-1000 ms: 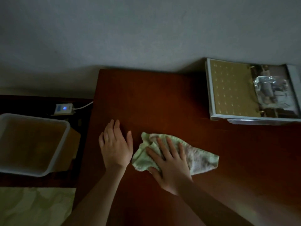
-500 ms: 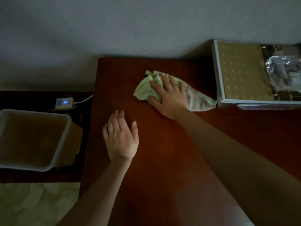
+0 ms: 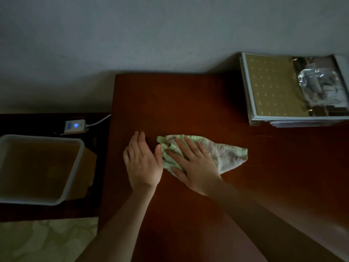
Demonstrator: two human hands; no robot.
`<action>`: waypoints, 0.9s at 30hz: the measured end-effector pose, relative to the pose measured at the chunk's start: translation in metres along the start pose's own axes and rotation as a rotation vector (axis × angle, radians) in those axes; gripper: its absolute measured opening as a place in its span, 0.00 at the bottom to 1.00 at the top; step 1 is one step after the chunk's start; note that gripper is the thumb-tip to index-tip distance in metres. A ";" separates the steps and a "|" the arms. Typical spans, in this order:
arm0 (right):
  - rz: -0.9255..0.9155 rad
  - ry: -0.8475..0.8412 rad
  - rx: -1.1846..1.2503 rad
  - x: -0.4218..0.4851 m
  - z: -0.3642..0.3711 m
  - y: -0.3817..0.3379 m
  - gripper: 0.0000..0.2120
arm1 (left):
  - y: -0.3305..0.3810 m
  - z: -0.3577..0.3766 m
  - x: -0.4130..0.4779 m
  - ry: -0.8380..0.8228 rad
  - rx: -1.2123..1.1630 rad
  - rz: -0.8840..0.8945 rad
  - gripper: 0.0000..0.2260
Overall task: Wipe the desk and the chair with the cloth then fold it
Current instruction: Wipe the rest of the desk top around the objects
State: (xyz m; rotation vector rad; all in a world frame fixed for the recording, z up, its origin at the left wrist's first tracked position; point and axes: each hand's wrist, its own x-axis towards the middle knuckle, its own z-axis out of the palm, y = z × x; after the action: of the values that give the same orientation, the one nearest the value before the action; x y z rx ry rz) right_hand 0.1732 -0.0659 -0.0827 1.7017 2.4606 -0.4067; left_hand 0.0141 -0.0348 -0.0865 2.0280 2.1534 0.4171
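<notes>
- Dim room, head view. Item one, surfaces?
- Grey wall point(image 3: 151, 35) at the back. Red-brown desk point(image 3: 188, 103) against it, my work surface. Binder point(image 3: 273, 91), open, at the desk's far right corner. Off the desk's left edge and lower down: tub point(image 3: 74, 167), and behind it a small box point(image 3: 74, 126) with a blue light on a white cord.
- Item two, cloth?
- Cloth point(image 3: 230, 156), pale green, bunched, lying on the desk near its middle, well apart from the binder, under my right hand.
- Item three, hands?
- Right hand point(image 3: 194, 167): palm down on the cloth, fingers straight and spread, pointing up and left, pressing. Nothing curled round it, nothing pinched. Forearm enters from the lower right. Left hand point(image 3: 143, 165): flat on bare desk just left of the cloth, fingers straight and together, holding nothing. Thumb tip lies at the cloth's edge; whether it touches, I cannot tell.
- Item four, progress?
- Desk wipe: under way, I judge. Faint streaks show right of the cloth; how much of the top is covered I cannot tell. Chair: not in view, presumably left to do. Fold: not done, cloth is crumpled. Entry: early, first of three steps.
</notes>
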 end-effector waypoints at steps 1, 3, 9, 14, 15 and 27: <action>-0.042 -0.020 0.006 0.006 -0.005 0.005 0.27 | -0.001 0.001 0.000 0.008 -0.001 0.002 0.28; -0.076 -0.061 0.022 0.027 -0.020 0.020 0.28 | 0.000 0.002 0.001 0.019 -0.008 0.004 0.28; 0.108 0.060 0.068 0.138 -0.056 0.058 0.25 | 0.001 0.004 0.000 0.025 0.021 -0.010 0.27; 0.174 0.124 0.061 0.174 -0.059 0.056 0.25 | 0.001 0.004 0.000 0.019 0.039 -0.018 0.28; 0.183 0.137 0.069 0.167 -0.057 0.052 0.25 | 0.001 0.003 0.001 0.020 0.038 -0.019 0.28; -0.031 0.068 -0.048 0.019 -0.012 0.037 0.29 | 0.001 0.001 0.002 -0.011 0.035 -0.015 0.27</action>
State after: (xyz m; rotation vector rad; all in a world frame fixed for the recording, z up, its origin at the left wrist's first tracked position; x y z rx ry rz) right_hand 0.2017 -0.0332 -0.0818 1.6875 2.5259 -0.2948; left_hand 0.0154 -0.0327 -0.0871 2.0261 2.1828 0.3677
